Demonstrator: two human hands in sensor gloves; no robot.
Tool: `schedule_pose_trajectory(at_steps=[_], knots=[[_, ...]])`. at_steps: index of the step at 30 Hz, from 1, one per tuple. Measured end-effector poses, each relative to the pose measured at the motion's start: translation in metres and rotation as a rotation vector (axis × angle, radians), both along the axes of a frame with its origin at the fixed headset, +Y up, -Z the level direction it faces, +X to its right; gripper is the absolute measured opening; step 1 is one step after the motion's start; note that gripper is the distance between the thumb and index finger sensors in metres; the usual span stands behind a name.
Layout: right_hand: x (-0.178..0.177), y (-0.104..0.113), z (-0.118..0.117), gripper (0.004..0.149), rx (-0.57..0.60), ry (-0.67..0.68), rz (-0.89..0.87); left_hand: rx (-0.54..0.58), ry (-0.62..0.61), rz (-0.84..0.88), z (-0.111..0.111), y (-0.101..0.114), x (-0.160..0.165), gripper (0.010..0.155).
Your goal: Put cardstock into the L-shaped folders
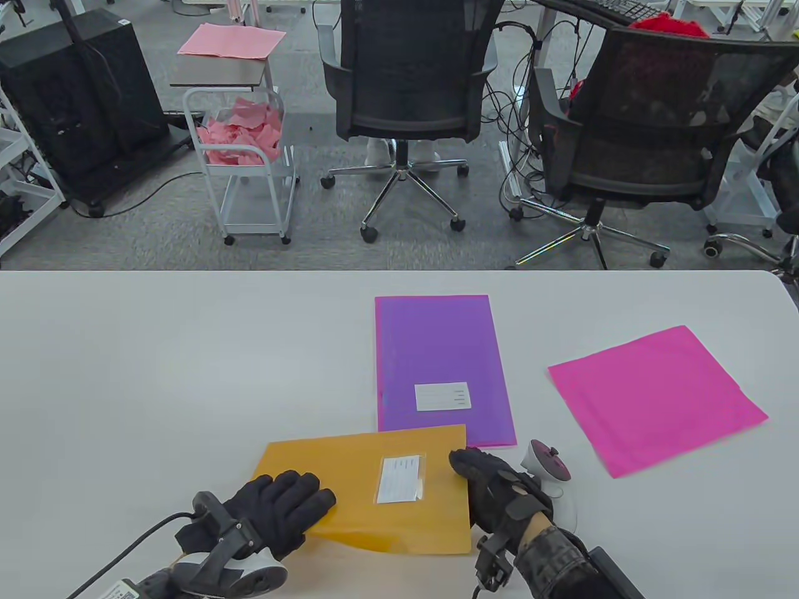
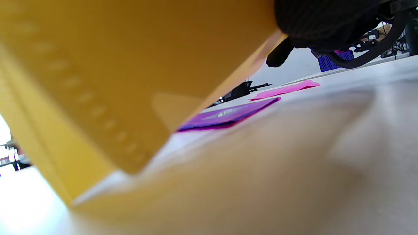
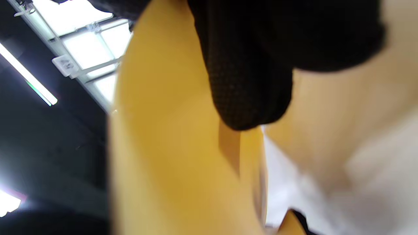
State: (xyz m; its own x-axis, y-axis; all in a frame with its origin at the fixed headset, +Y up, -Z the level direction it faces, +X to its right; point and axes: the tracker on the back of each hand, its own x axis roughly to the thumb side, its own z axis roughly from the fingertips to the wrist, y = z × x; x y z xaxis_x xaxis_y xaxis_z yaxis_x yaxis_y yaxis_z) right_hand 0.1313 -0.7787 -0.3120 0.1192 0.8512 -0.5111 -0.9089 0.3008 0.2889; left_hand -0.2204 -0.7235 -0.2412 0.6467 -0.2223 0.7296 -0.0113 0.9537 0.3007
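An orange L-shaped folder [image 1: 368,486] with a white label lies near the table's front edge, its near side lifted off the table. My left hand [image 1: 281,508] grips its left edge, fingers spread on top. My right hand [image 1: 484,480] grips its right edge. The left wrist view shows the folder's underside [image 2: 130,65] raised above the table. The right wrist view shows a gloved finger [image 3: 248,81] against the orange folder [image 3: 169,147]. A purple folder [image 1: 440,368] with a label lies behind it. A stack of pink cardstock [image 1: 655,399] lies at the right.
The white table [image 1: 156,374] stretches wide to the left. Beyond its far edge stand two office chairs [image 1: 412,93], a small cart with pink paper scraps [image 1: 243,134] and a black cabinet [image 1: 75,93].
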Motion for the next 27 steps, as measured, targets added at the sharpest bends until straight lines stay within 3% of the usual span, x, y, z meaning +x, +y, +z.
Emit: schedule_pose_trajectory(at_steps=[3,7,9,10,12,14,15,20,23,27], knots=[[0.000,-0.002,-0.001,0.051,0.042,-0.039,0.075,-0.157,0.042,-0.144,-0.005,-0.015,0.005,0.091],[-0.002,-0.006,-0.003,0.051,0.055,-0.013,0.180,-0.406,0.128,-0.175,-0.005,-0.032,0.015,0.104],[-0.002,-0.011,-0.003,0.051,0.015,-0.028,0.171,-0.351,0.133,-0.140,-0.003,-0.034,0.019,0.102],[-0.001,-0.014,-0.003,0.051,0.003,-0.010,0.174,-0.291,0.135,-0.122,-0.004,-0.032,0.020,0.094],[0.002,-0.018,-0.005,0.051,-0.018,-0.010,0.174,-0.299,0.140,-0.107,-0.006,-0.030,0.020,0.092],[0.004,-0.021,-0.009,0.051,-0.018,0.024,0.178,-0.481,0.142,-0.055,-0.015,-0.031,0.015,0.096],[0.005,-0.021,-0.010,0.051,-0.006,0.039,0.194,-0.623,0.157,-0.024,-0.021,-0.034,0.012,0.094],[0.002,-0.024,-0.012,0.051,-0.002,0.049,0.162,-0.574,0.152,-0.049,-0.024,-0.032,0.006,0.094],[0.002,-0.023,-0.012,0.051,0.004,0.066,0.162,-0.614,0.167,-0.036,-0.027,-0.032,0.004,0.093],[0.003,-0.023,-0.012,0.051,0.006,0.063,0.169,-0.633,0.172,-0.036,-0.028,-0.032,0.003,0.081]])
